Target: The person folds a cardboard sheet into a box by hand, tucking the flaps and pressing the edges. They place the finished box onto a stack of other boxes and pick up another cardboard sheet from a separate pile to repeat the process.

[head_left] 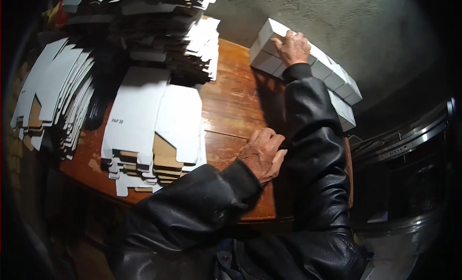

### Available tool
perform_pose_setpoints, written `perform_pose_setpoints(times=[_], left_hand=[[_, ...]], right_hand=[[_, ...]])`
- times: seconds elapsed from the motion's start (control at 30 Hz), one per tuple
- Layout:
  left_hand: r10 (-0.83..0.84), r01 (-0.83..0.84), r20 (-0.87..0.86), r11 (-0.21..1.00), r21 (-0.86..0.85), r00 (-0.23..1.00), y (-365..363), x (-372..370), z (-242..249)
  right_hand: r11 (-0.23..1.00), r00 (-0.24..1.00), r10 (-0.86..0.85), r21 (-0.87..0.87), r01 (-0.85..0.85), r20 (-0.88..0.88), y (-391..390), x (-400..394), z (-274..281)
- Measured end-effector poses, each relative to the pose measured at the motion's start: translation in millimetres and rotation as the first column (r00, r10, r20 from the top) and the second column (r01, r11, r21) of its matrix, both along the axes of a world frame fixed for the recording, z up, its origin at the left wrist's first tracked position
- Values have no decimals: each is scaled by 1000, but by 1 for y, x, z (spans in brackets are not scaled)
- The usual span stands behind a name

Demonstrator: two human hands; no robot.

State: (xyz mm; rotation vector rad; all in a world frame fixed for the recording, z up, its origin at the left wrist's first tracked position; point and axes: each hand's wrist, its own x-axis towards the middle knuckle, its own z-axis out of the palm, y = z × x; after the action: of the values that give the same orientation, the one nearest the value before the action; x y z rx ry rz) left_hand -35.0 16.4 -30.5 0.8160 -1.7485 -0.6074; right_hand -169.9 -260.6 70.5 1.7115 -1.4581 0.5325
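Note:
My right hand (293,48) reaches to the far side of the table, its fingers bent over a white box (273,30) in the upper row and the thumb out to the left. Folded white cartons (337,80) stand there in a two-level row. Close to my body, my left hand (263,154) is curled into a loose fist on the wooden table; nothing shows in it, though its palm side is hidden. A stack of flat, unfolded white cartons (134,109), one printed "PAP 20", lies to the left of that hand.
More flat cartons fan out in a stack (53,87) at the far left. A tall dark pile of flat cartons (163,39) rises at the back left. The rough grey wall (375,25) borders the back. Right of the table stands a dark appliance with a metal trim (409,144).

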Motion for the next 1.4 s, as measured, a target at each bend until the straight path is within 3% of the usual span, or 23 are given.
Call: perform_pose_setpoints(times=[0.07, 0.13, 0.17, 0.2, 0.23, 0.27, 0.3, 0.4, 0.43, 0.47, 0.53, 0.63, 0.8, 0.9, 1.0, 1.03, 1.13, 1.23, 1.33, 1.4], left_hand=[[-7, 7, 20, 1000, 9, 1000, -1, -1, -6], [-3, 1, 54, 1000, 29, 999, 3, -3, -12], [14, -17, 107, 1000, 24, 994, 5, -5, -13], [25, -28, 158, 999, 16, 987, 7, -6, -14], [-160, 106, 274, 973, 203, 948, 3, 1, -3], [-366, 225, 329, 891, 395, 871, -1, 8, 8], [-550, 287, 356, 766, 576, 755, -6, 16, 21], [-657, 350, 348, 692, 632, 669, -2, 37, 27], [-624, 336, 350, 719, 609, 699, -3, 47, 25], [-577, 307, 358, 752, 583, 734, -4, 55, 23], [-435, 208, 359, 826, 524, 825, -6, 74, 17], [-196, 21, 338, 889, 458, 920, -12, 104, 8], [35, -173, 302, 881, 441, 953, -25, 140, -3], [97, -223, 291, 870, 439, 952, -29, 149, -8], [127, -248, 289, 865, 436, 949, -33, 154, -10], [135, -253, 285, 864, 435, 949, -34, 156, -10], [154, -269, 284, 862, 430, 947, -34, 159, -12], [164, -275, 283, 867, 416, 945, -36, 159, -13], [176, -286, 288, 869, 404, 941, -37, 158, -11], [182, -291, 288, 870, 398, 940, -39, 157, -10]], right_hand=[[999, 999, 33, -31, -34, -23, 4, 0, 1], [975, 975, 221, 19, -222, 30, 26, 7, 5], [897, 895, 436, 40, -441, 98, 43, 14, 4], [841, 878, 440, 259, -476, 187, 67, 28, 8], [653, 769, 425, 427, -626, 478, 82, 36, 0], [409, 629, 299, 499, -764, 718, 94, 43, -7], [274, 589, 330, 522, -808, 738, 103, 52, -18], [-35, 512, 321, 550, -835, 797, 132, 85, -54], [28, 572, 484, 642, -766, 662, 139, 98, -54], [76, 530, 617, 626, -776, 582, 145, 110, -62], [150, 598, 659, 700, -699, 456, 157, 134, -51], [99, 625, 579, 715, -692, 524, 150, 151, -50], [103, 661, 622, 793, -601, 420, 161, 168, -58], [138, 664, 651, 803, -580, 368, 177, 174, -51], [285, 656, 728, 783, -553, 198, 195, 183, -59], [291, 641, 740, 765, -575, 201, 199, 183, -58], [229, 769, 602, 876, -424, 214, 213, 193, -35], [225, 579, 791, 787, -575, 197, 212, 189, -44], [365, 659, 748, 778, -512, 83, 226, 193, -44], [377, 670, 737, 772, -511, 84, 232, 190, -38]])
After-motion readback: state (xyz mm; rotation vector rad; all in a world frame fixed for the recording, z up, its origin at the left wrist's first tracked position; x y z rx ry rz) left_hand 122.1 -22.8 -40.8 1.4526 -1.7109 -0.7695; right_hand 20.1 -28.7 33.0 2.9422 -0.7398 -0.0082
